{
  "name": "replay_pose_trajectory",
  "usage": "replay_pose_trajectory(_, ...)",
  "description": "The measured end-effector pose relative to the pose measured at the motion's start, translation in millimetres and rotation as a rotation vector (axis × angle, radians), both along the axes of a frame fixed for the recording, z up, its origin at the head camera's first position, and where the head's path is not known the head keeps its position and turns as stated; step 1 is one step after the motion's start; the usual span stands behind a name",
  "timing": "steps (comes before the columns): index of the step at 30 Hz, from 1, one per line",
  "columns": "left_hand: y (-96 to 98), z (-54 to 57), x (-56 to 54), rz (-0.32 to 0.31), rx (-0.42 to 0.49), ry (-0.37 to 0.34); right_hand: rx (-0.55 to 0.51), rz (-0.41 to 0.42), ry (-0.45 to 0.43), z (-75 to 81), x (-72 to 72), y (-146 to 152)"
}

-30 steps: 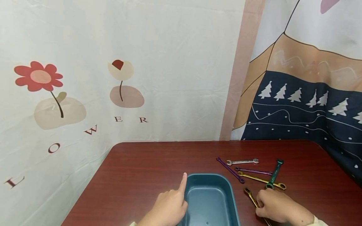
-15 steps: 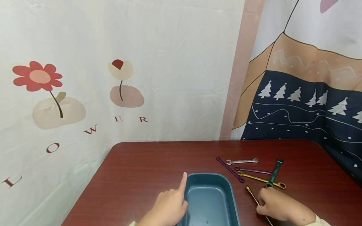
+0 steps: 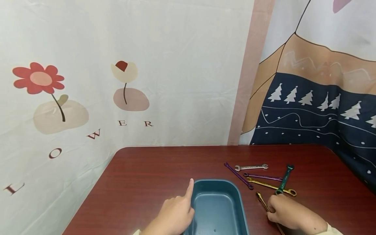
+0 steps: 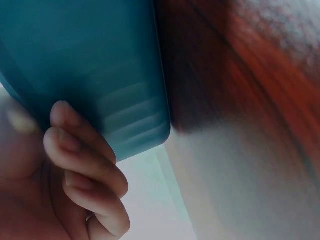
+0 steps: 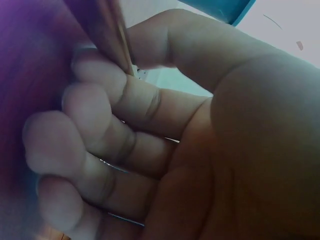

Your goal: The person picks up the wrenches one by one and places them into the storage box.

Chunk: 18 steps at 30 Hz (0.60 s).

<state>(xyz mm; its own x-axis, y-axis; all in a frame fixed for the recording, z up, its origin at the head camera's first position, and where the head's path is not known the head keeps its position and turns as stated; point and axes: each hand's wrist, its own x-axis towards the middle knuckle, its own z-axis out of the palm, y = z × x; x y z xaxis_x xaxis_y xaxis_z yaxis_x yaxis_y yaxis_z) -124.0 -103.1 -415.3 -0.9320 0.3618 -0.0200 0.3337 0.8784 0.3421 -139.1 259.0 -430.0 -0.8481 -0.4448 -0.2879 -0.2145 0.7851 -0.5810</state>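
Observation:
Below centre in the head view stands a blue plastic bin (image 3: 218,209). My left hand (image 3: 176,212) holds its left rim, index finger stretched along the edge and thumb at the rim. In the left wrist view the other fingers (image 4: 90,155) curl against the bin's outer wall (image 4: 125,100). At the right, my right hand (image 3: 289,212) pinches a gold combination wrench (image 3: 262,200) between thumb and forefinger, its ring end pointing away. The right wrist view shows part of the wrench (image 5: 112,30) between the fingertips, the remaining fingers loosely curled. The wrench's near end is partly hidden.
Beyond the right hand lie a green wrench (image 3: 285,181), another gold wrench (image 3: 264,184), two purple wrenches, one slanted (image 3: 238,175) and one flatter (image 3: 262,177), and a silver wrench (image 3: 251,167). The green one crosses the gold. The brown table (image 3: 152,169) ends at a printed cloth (image 3: 188,81).
The held gold wrench has turned slightly in my right hand, and its ring end sits a little farther away and to the right. My left hand and the bin look unchanged.

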Motion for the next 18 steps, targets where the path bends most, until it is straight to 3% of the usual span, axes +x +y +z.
replay_pose_trajectory(10, 1.9, 2.8, -1.9, 0.016, 0.031, -0.068, 0.103, -0.049, 0.035, -0.1, 0.0, -2.4)
replay_pose_trajectory(18, 2.3, -0.1, -1.1, 0.025, 0.032, -0.067, 0.18, -0.096, 0.089, -0.7, 1.0, -8.7)
